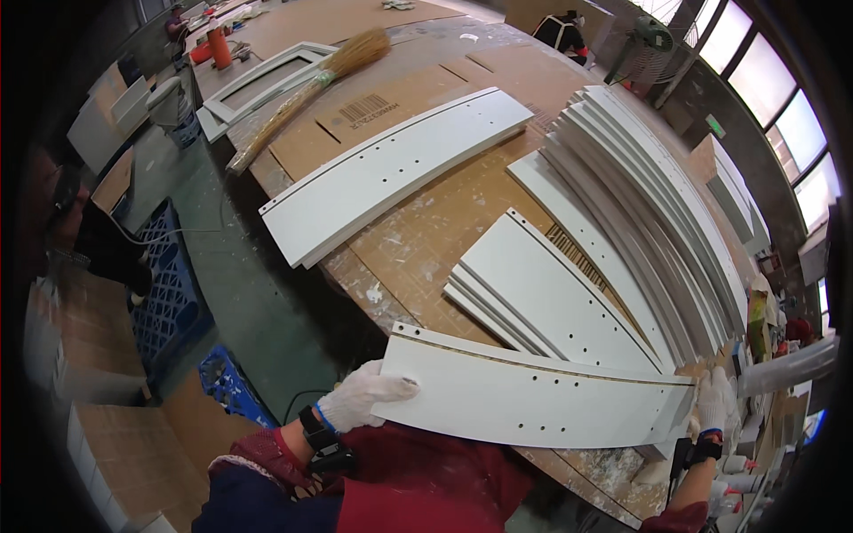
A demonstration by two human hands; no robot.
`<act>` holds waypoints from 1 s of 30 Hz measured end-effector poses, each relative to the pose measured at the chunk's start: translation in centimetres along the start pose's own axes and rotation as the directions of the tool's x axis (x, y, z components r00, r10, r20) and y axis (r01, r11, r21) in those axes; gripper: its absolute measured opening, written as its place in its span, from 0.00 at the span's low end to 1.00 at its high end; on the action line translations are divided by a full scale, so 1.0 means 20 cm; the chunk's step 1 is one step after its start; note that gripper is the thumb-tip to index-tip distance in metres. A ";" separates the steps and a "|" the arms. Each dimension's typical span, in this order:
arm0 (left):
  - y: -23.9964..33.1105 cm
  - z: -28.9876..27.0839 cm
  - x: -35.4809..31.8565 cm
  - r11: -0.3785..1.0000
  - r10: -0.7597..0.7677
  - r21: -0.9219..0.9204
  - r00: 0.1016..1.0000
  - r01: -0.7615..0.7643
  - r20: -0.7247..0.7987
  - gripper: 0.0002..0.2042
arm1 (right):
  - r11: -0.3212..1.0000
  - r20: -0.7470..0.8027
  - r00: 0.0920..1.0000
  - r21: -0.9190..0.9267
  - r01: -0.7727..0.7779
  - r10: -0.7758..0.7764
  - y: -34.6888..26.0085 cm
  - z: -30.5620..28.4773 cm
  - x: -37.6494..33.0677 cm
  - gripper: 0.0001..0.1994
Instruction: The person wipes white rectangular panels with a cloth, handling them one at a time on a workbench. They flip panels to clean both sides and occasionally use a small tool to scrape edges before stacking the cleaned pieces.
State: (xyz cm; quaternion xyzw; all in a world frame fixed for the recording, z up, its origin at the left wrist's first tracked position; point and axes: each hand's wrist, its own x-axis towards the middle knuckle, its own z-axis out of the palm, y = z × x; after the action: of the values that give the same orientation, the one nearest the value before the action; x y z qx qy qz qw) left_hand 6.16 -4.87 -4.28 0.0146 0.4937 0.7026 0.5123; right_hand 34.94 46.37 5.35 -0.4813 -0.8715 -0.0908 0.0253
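A long white panel (498,395) with drilled holes and a groove along its far edge spans the space in front of me. My left hand (366,396), in a white knitted glove, grips its left end, thumb on top. At the right end is my gloved right hand (716,401), its fingers partly hidden and seemingly closed on the panel's edge. Just beyond lies a small stack of white panels (542,289), partly covered by the held one. A taller stack of white panels (640,222) stands to the right, and another pile (400,169) lies farther left.
Cardboard (386,105) covers part of the worktable. A straw broom (306,93) and a white frame (267,75) lie at the far left. Blue plastic crates (169,293) stand on the floor at left. Other people (564,37) and a fan (653,37) are farther off.
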 end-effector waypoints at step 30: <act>-0.06 0.23 0.04 0.976 -0.075 -0.169 0.938 0.139 0.338 0.19 | 0.602 0.093 0.641 0.466 0.648 -0.762 -1.78 -0.46 -0.63 0.07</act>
State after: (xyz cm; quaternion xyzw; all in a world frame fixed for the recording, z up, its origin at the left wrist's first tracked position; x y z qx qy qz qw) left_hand 9.02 -1.15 -3.19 0.0558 0.3317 0.7050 0.6244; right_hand 11.17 15.68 8.02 -0.0852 -0.9838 0.1521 -0.0422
